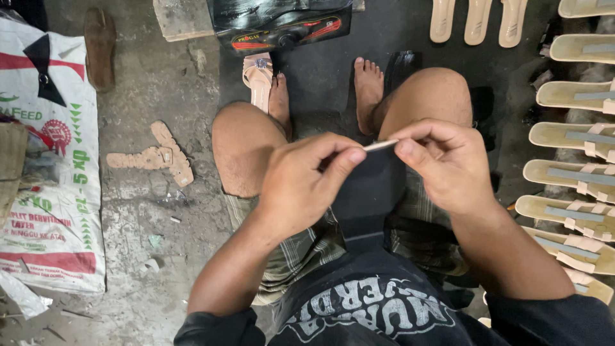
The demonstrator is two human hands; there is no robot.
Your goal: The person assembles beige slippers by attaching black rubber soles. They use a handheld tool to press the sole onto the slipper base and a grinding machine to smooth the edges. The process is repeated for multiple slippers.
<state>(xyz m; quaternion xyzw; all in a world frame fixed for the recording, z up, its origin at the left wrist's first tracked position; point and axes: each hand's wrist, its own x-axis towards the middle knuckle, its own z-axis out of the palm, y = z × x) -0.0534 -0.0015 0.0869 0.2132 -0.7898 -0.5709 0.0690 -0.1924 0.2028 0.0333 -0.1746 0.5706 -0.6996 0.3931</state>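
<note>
A thin pale strip (380,145) sits stretched between the two hands, right over the gap between the knees; the left hand (307,182) has it pinched at one end, thumb and forefinger pressed together on it; the right hand (445,163) clamps the other end the same way, fingertips closed tight on it, the other fingers curled in; what the strip is made of, I can't tell from here. Below it, a dark cloth (371,192) drapes over the lap; checked shorts (301,250) show at either side. Farther off, bare feet rest on the dark floor, and a tan sandal (258,80) lies touching the left foot; beyond that, a black stove (282,22) at the far edge. Out to the right, a row of beige soles (570,176) with straps, laid side by side from near to far; three more soles (477,19) at the far right. On the left, cut sole pieces (157,157) on the grey concrete; past them a printed white sack (54,160); a brown sandal (100,45) lies far left.
</note>
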